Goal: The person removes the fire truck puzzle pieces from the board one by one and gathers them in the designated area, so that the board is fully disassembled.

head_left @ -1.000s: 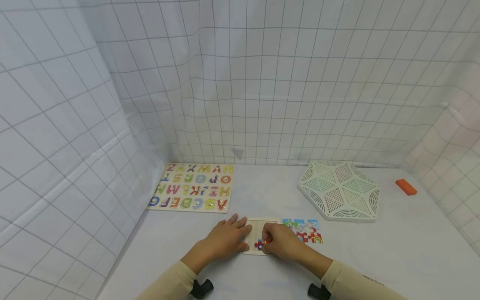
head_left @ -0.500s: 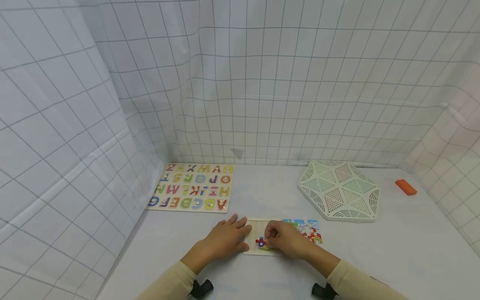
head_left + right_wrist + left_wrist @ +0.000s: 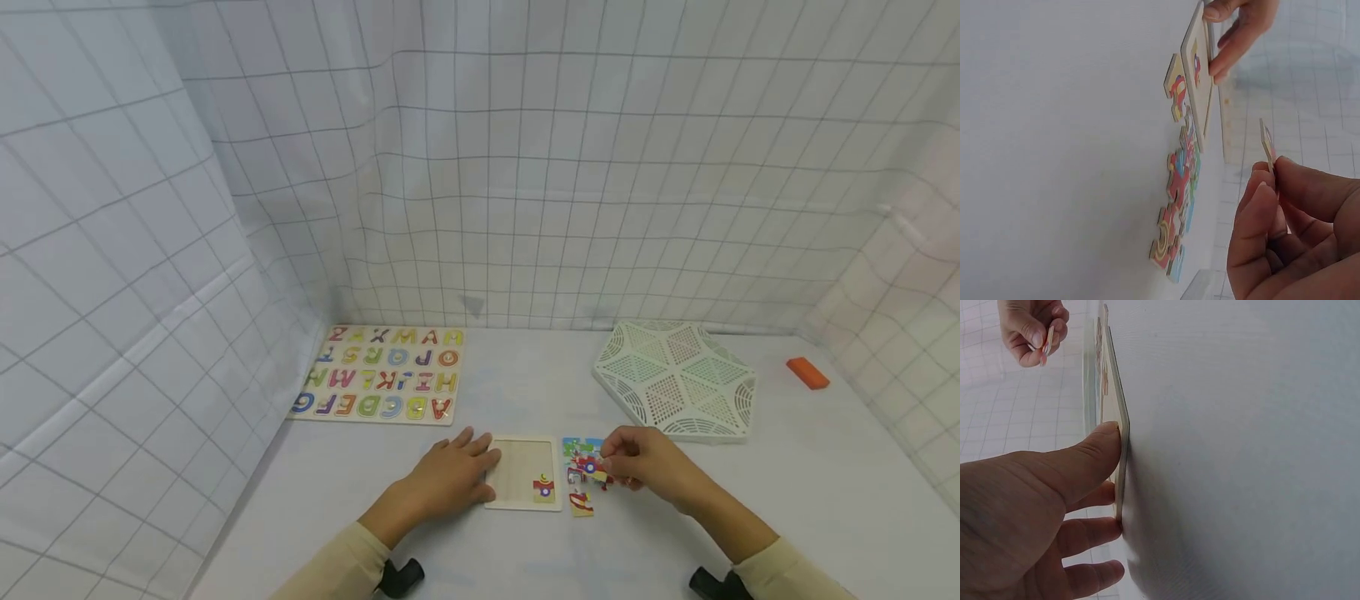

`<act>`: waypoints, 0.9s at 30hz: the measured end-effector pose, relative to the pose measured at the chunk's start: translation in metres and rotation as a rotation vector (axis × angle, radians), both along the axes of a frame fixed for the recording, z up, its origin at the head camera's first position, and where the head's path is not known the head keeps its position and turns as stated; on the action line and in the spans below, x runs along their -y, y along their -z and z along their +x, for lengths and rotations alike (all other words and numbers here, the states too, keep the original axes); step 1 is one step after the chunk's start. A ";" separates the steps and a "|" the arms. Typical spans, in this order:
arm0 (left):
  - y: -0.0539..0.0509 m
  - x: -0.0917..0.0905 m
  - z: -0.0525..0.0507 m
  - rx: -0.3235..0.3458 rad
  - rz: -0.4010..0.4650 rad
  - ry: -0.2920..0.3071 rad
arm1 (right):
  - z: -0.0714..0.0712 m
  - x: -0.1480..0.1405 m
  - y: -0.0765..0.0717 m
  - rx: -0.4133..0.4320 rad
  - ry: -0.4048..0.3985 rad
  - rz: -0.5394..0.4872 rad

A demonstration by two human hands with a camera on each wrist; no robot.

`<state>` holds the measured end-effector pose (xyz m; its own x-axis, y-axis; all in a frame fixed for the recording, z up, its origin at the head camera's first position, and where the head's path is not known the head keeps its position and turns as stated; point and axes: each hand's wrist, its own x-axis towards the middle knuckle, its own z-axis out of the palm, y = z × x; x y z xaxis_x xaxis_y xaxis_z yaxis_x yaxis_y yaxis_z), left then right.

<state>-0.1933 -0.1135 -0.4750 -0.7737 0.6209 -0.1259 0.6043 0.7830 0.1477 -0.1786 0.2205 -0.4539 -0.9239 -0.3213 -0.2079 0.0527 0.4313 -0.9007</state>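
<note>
My left hand [image 3: 453,472] rests at the left edge of a small wooden puzzle tray [image 3: 514,458], fingers spread. In the left wrist view its thumb [image 3: 1100,447] touches the tray's rim. One jigsaw piece [image 3: 544,488] with a wheel picture lies in the tray's lower right corner. Right of the tray, my right hand [image 3: 651,467] pinches another jigsaw piece [image 3: 1266,142] between thumb and fingers, held up off the table. Loose jigsaw pieces [image 3: 1179,178] lie beneath and beside it, partly hidden in the head view. One loose piece [image 3: 581,504] sits nearest me.
An alphabet board [image 3: 397,375] lies at the back left. A white hexagonal perforated lattice [image 3: 678,379] stands at the back right, beyond my right hand. Farther right is an orange block [image 3: 807,373]. Gridded white cloth [image 3: 480,208] walls the table's back and sides.
My right hand has carried its piece from over the tray rightward, above the loose pieces. The piece in the tray's corner, covered before, now shows. My left hand has stayed put.
</note>
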 end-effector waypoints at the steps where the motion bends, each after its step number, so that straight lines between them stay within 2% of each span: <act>1: 0.000 0.000 0.000 -0.001 0.003 0.004 | 0.002 -0.005 0.001 0.007 0.006 0.005; 6: -0.001 0.001 0.000 -0.004 0.011 0.007 | 0.008 -0.016 0.009 0.008 -0.021 0.043; 13: 0.000 0.002 0.002 0.010 0.018 0.000 | 0.013 -0.011 0.019 -0.044 -0.081 0.150; 23: -0.001 0.002 0.003 0.016 0.018 -0.005 | 0.015 -0.006 0.022 -0.110 -0.077 0.256; 27: -0.001 0.003 0.003 0.003 0.022 0.001 | 0.012 -0.005 0.020 -0.126 -0.054 0.258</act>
<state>-0.1904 -0.1161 -0.4741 -0.7726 0.6244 -0.1151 0.6046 0.7789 0.1667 -0.1661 0.2251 -0.4743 -0.9305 -0.3224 -0.1738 -0.0822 0.6462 -0.7587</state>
